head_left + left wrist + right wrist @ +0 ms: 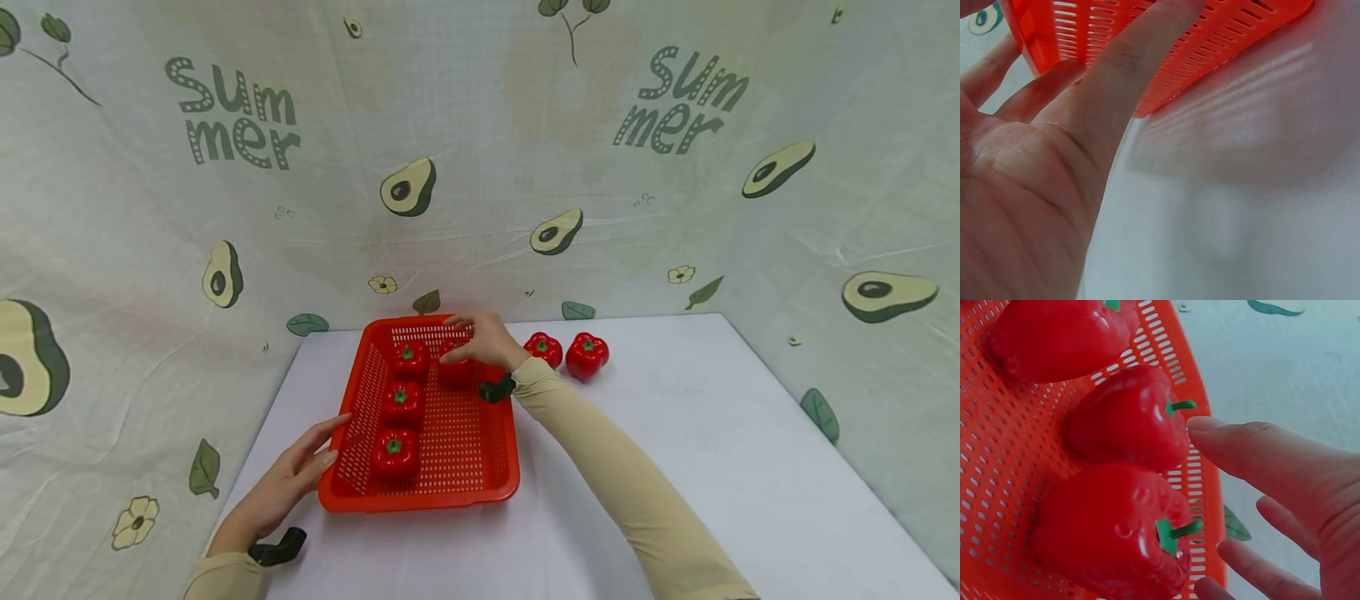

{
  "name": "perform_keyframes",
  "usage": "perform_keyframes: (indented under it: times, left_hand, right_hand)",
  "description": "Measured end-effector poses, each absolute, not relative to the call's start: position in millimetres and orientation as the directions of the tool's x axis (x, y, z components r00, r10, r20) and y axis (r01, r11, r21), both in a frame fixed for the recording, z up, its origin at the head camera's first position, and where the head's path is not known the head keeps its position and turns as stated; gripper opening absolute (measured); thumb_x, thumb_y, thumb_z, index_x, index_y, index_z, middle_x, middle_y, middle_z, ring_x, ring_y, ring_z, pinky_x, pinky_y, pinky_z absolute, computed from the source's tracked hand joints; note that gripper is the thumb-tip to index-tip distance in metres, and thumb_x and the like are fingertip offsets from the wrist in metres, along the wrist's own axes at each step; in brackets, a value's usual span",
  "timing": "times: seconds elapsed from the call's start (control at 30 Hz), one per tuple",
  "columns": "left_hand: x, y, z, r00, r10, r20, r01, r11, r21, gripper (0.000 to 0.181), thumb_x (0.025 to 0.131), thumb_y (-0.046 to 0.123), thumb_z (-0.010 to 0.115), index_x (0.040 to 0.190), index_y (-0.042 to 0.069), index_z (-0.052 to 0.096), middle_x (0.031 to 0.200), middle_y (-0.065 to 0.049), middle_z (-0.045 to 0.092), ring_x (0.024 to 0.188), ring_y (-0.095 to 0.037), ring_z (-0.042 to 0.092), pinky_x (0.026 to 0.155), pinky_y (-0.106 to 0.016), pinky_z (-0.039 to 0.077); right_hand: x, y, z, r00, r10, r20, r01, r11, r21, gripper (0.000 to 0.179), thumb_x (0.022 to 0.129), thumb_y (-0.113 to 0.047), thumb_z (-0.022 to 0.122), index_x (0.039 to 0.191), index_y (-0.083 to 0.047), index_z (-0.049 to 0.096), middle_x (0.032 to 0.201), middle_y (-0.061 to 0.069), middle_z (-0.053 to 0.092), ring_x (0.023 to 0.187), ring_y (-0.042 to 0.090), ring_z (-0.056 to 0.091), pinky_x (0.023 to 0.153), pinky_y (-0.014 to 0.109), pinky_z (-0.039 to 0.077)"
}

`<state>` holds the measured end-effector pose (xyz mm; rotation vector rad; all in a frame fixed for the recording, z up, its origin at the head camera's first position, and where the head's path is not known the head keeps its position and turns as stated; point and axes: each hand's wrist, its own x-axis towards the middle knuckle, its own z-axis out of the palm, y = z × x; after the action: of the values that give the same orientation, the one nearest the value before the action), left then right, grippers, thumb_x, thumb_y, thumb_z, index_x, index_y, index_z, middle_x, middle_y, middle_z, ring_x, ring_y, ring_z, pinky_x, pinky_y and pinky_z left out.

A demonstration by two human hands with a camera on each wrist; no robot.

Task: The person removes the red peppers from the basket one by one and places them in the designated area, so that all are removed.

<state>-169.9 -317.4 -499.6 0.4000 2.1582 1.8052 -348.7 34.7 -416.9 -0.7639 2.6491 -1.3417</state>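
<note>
An orange-red perforated plastic basket (pixel 457 493) holds several red bell peppers. Three of them line its left half: a far pepper (pixel 410 360), a middle pepper (pixel 403 404) and a near pepper (pixel 395 455). My right hand (pixel 486 337) is over the far right part, thumb and fingers spread around the top of another pepper (pixel 454 373). In the right wrist view the thumb is beside the green stem of a pepper (pixel 1129 419), and a bigger pepper (pixel 1110 531) lies below. My left hand (pixel 288 475) touches the basket's left side with extended fingers.
Outside the basket, two more red peppers sit on the white table (pixel 675 442): a left pepper (pixel 543 349) and a right pepper (pixel 587 357). A pale cloth (pixel 465 108) printed with avocados and leaves hangs behind and at both sides.
</note>
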Motion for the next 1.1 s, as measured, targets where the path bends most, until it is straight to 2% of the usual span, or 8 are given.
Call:
perform_keyframes:
  times: [0.17,0.43,0.7,1.1]
  left_hand:
    - [-170,-316,-500,-0.924,0.376,-0.075,-0.006,0.183,0.983,0.053,0.107,0.02,0.046,0.156,0.031,0.031,0.163,-0.006,0.016,0.124,-0.026,0.058,0.089,-0.043,0.056]
    - [-167,-314,-496,-0.937,0.323,-0.129,-0.057,0.223,0.973,0.052,0.106,0.023,0.049,0.153,0.038,0.034,0.162,0.002,0.019,0.131,-0.028,0.051,0.092,-0.042,0.054]
    - [-167,-314,-496,-0.938,0.319,-0.137,-0.068,0.218,0.974,0.051,0.106,0.023,0.049,0.153,0.039,0.034,0.162,0.002,0.019,0.129,-0.028,0.053,0.091,-0.042,0.055]
    - [-168,-313,-496,-0.934,0.333,-0.131,-0.063,0.208,0.976,0.052,0.106,0.021,0.048,0.154,0.037,0.033,0.162,0.0,0.019,0.127,-0.027,0.055,0.091,-0.041,0.055]
  right_hand:
    - [-350,29,-419,-0.875,-0.463,0.141,-0.406,0.542,-0.736,0.068,0.072,-0.026,0.092,0.13,-0.008,0.064,0.127,0.014,0.063,0.119,0.031,0.055,0.098,0.045,0.047]
    - [-349,22,-422,-0.877,-0.47,0.095,-0.387,0.577,-0.719,0.063,0.075,-0.023,0.09,0.131,-0.01,0.064,0.131,0.01,0.062,0.119,0.025,0.055,0.101,0.042,0.046]
    - [-349,17,-428,-0.868,-0.493,0.067,-0.384,0.578,-0.72,0.064,0.077,-0.023,0.089,0.133,-0.009,0.063,0.133,0.013,0.059,0.122,0.031,0.052,0.101,0.043,0.046]
    - [-352,15,-432,-0.879,-0.476,0.03,-0.343,0.586,-0.734,0.063,0.077,-0.017,0.088,0.134,-0.007,0.062,0.133,0.011,0.06,0.12,0.026,0.054,0.101,0.041,0.048]
